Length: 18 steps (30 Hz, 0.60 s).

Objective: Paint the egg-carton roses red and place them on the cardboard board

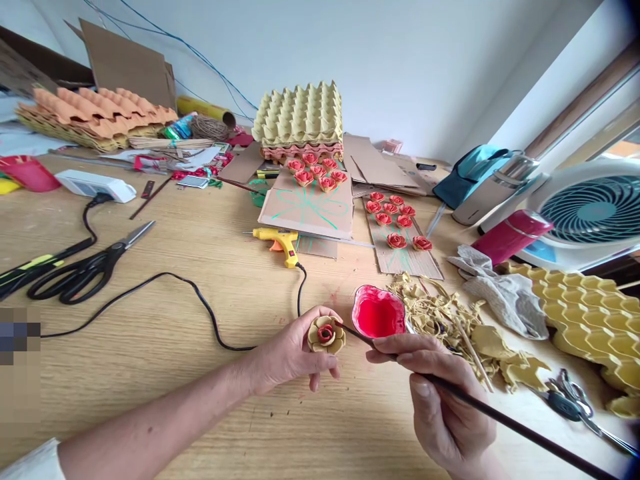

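Note:
Between the thumb and fingers of my left hand [295, 353] is a small egg-carton flower [336, 339]. Its outer petals are pale tan and its centre is red. My right hand [445, 393] is closed around a long dark paintbrush [480, 403], whose tip touches or nearly touches the flower's right edge. Just beyond the brush stands a cup of red paint [376, 313]. Red flowers [396, 240] stand on a cardboard piece [415, 263] farther back, and more red flowers [318, 172] are on another cardboard sheet [305, 210] marked with green lines.
A yellow glue gun [283, 243] and black scissors [95, 267] lie on the table, with a black cord [165, 275] running across. Tan scraps [440, 310], a yellow egg tray [590, 313], keys [567, 400], a pink bottle [517, 233] and a fan [597, 210] are at right. Egg trays [300, 117] are stacked behind.

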Motion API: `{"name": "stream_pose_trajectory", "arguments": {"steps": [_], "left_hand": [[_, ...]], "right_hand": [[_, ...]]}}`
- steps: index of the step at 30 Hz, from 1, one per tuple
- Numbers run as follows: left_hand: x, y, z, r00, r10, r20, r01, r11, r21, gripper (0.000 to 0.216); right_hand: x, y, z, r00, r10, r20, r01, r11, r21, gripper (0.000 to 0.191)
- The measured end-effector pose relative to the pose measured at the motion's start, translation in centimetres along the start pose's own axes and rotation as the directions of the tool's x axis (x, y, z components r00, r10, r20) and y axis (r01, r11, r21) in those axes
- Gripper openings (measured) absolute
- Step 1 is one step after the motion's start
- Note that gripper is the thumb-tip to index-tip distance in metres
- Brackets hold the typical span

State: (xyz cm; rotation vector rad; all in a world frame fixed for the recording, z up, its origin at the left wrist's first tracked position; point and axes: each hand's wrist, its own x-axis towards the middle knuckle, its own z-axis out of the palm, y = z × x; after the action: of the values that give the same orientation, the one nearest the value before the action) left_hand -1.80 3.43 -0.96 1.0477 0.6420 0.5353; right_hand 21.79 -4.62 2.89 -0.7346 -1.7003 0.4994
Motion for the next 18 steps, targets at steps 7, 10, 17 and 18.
{"name": "stream_pose_trajectory", "arguments": {"steps": [7,10,17,18], "left_hand": [[0.1,-1.2,-0.1,0.993,0.11,0.032,-0.112,0.992,0.056,0.057],[0.0,-1.3,0.2,0.988,0.151,0.015,-0.152,0.986,0.073,0.057],[-0.9,-0.6,0.8,0.944,0.298,-0.144,-0.179,0.826,0.534,0.043],[-1.1,-0.5,0.9,0.934,0.322,-0.154,-0.171,0.782,0.6,0.041]], "right_hand": [[0.0,0.4,-0.7,0.998,0.009,-0.059,-0.013,0.997,-0.07,0.022],[0.2,0.6,-1.1,0.99,-0.023,-0.137,0.008,0.994,-0.107,0.027],[-1.0,1.9,-2.1,0.989,-0.055,-0.135,0.019,0.967,-0.253,0.042],[-1.0,1.9,-2.2,0.991,-0.068,-0.111,0.036,0.961,-0.273,0.045]]}}
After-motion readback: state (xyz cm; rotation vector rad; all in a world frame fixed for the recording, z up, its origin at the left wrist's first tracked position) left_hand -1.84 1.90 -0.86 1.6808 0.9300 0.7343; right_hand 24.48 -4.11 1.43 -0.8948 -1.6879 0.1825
